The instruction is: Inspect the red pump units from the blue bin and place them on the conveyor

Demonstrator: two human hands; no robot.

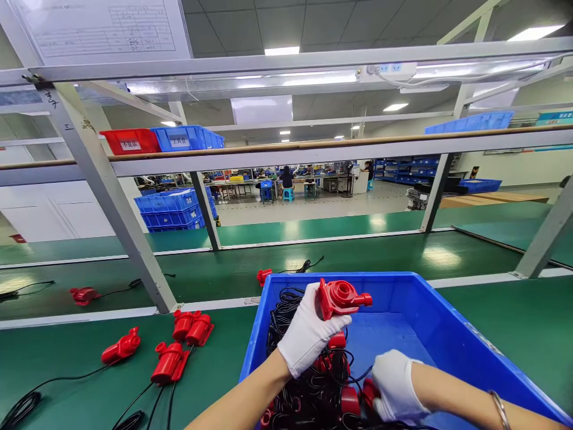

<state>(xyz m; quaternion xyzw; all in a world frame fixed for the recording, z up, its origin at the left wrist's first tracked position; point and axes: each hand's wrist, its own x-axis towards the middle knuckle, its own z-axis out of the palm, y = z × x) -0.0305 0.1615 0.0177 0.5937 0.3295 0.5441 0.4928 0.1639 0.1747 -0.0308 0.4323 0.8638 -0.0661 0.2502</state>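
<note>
My left hand (308,331), in a white glove, is closed round a red water pump (344,297) with a round inlet and a short side spout. It holds the pump above the blue bin (452,325). Lower down inside the bin, my gloved right hand (396,385) is closed on another red pump (369,392), partly covered by the fingers. Beneath both hands lie several red pumps with tangled black cables (313,388), filling the bin's left side. Blue floor shows on the bin's right side.
Several red pumps (169,361) with cables lie on the green bench (80,382) to the left. More pumps (85,295) rest on the green belt (380,254) behind. Grey posts (114,203) support a shelf with red (129,141) and blue boxes (188,138). People sit far back.
</note>
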